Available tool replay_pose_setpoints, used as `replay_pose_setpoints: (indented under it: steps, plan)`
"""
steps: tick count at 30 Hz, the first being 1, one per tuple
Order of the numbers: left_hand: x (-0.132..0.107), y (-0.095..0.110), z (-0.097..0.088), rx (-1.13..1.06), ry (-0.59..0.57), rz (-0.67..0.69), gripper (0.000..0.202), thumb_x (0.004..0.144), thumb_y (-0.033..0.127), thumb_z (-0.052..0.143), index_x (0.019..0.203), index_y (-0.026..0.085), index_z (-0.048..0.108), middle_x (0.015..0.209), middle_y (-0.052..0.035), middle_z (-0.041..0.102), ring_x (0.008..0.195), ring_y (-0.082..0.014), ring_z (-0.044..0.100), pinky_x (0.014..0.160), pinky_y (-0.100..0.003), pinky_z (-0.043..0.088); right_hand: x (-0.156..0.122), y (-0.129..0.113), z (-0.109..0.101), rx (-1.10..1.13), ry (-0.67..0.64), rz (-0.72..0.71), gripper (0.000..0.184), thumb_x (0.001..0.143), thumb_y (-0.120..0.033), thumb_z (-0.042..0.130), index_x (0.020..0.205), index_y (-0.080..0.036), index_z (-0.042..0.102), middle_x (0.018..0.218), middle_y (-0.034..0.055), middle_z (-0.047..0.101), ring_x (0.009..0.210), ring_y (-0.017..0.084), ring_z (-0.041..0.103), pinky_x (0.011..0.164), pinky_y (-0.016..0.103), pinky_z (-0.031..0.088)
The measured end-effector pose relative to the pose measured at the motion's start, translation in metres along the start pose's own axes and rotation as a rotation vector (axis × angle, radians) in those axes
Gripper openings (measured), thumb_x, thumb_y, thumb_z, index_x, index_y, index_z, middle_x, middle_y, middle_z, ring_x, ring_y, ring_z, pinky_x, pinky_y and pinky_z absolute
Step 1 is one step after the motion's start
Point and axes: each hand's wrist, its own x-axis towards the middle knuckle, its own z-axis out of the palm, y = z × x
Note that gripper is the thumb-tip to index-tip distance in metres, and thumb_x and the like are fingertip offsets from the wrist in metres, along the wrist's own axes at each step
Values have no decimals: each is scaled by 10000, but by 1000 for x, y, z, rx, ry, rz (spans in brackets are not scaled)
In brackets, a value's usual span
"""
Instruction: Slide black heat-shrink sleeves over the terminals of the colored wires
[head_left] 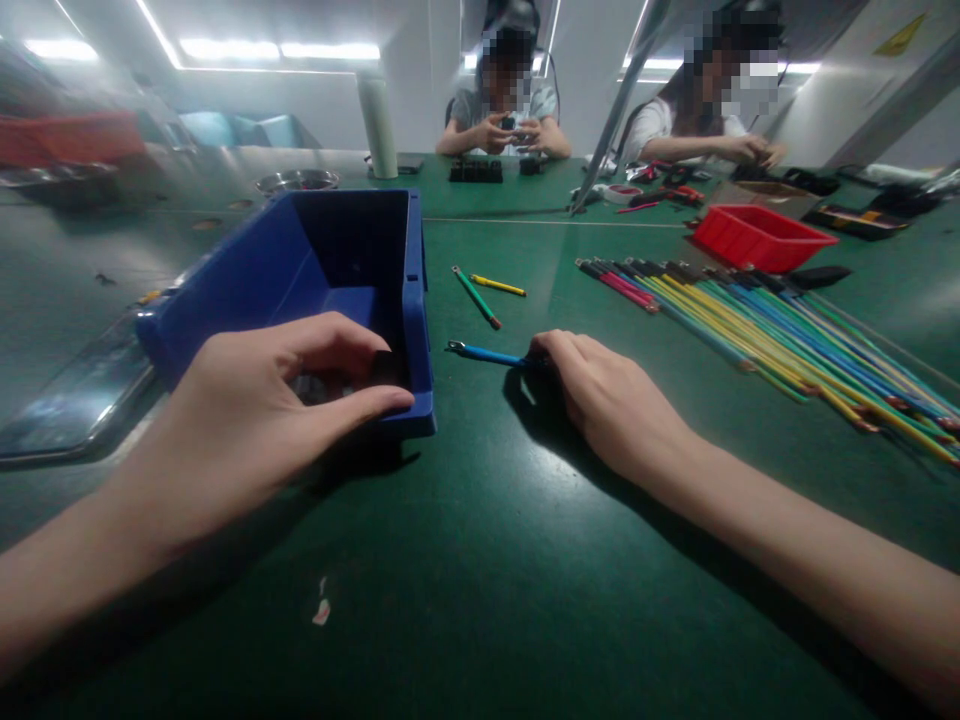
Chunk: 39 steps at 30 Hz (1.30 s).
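Observation:
My left hand (277,400) is at the front of the blue bin (420,330), with thumb and fingers pinched around a small black piece (387,368) whose kind I cannot make out. Low over the green table, my right hand (600,395) is closed on a short blue cable (491,355). A metal lug forms that cable's left end, and my fingers hide the other end. Beyond it lie a short green cable (476,298) and a short yellow cable (499,286).
Several coloured cables (750,330) lie in a row at the right, near a red tray (757,240). A phone (75,400) rests left of the bin, and a metal bowl (298,181) stands behind it. Two people (502,110) work across the table.

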Motion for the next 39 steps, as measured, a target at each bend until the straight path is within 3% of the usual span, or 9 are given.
replay_pose_setpoints:
  steps: [3, 6, 10, 16, 22, 27, 33, 36, 39]
  plan:
    - [-5, 3, 0, 29, 36, 57, 400, 920, 650, 790, 1047, 273, 833, 975, 25, 858, 813, -187, 776, 660, -231, 586, 2, 2, 3, 28, 28, -20, 309, 1080, -132, 416, 1255, -117, 671, 1210, 212, 757, 1019, 292, 704, 881, 410, 576]
    - [-7, 3, 1, 68, 40, 99, 393, 956, 649, 759, 1067, 280, 835, 968, 31, 858, 767, -165, 762, 618, -209, 557, 3, 4, 5, 52, 17, -20, 310, 1153, -250, 406, 1138, -141, 696, 1232, 213, 757, 1009, 289, 701, 890, 420, 574]
    - [-4, 2, 4, 99, 72, 125, 399, 978, 653, 732, 1107, 289, 834, 982, 31, 860, 764, -173, 765, 640, -223, 569, 2, 6, 5, 87, 34, -17, 242, 1137, -241, 432, 1074, -185, 659, 1121, 173, 751, 936, 266, 673, 819, 381, 538]
    - [-3, 3, 4, 110, 72, 110, 317, 1034, 529, 672, 1197, 293, 807, 1020, 26, 855, 815, -181, 768, 647, -226, 536, 1, 4, 5, 70, 57, -4, 182, 1092, -185, 443, 1031, -203, 614, 980, 129, 710, 820, 241, 611, 709, 342, 462]
    - [-4, 4, 2, 90, 87, 141, 319, 1077, 472, 565, 1243, 281, 759, 1081, 13, 815, 805, -166, 721, 570, -220, 469, 3, 1, 5, -53, 41, 14, 233, 1139, -273, 466, 1118, -159, 669, 1096, 177, 722, 935, 284, 615, 778, 383, 488]
    - [-8, 5, 3, 94, 115, 170, 287, 1097, 446, 541, 1253, 299, 733, 1115, 38, 787, 894, -157, 730, 760, -239, 514, 5, 2, 4, -68, 29, -3, 258, 1127, -230, 449, 972, -181, 648, 994, 148, 677, 845, 256, 569, 711, 366, 447]
    - [-10, 10, 4, 70, 120, 208, 212, 1063, 443, 626, 1122, 289, 759, 915, 52, 784, 709, -126, 691, 581, -199, 464, 3, 3, 7, 10, 71, -1, 177, 1050, -160, 441, 1011, -203, 608, 961, 139, 690, 840, 259, 593, 719, 362, 458]
    - [-9, 11, 4, 75, 138, 228, 197, 1069, 431, 628, 1128, 309, 772, 943, 70, 811, 705, -115, 710, 596, -186, 493, 1, 1, 10, 93, 107, 30, 195, 1064, -178, 414, 1100, -195, 605, 968, 133, 719, 821, 248, 623, 717, 355, 469]
    - [-10, 10, 5, 123, 139, 279, 221, 1100, 430, 627, 1240, 325, 762, 1109, 62, 843, 876, -141, 789, 738, -192, 570, 1, -2, 10, 133, 129, 86, 260, 1090, -205, 392, 1231, -172, 609, 1021, 143, 755, 813, 243, 661, 704, 346, 475]
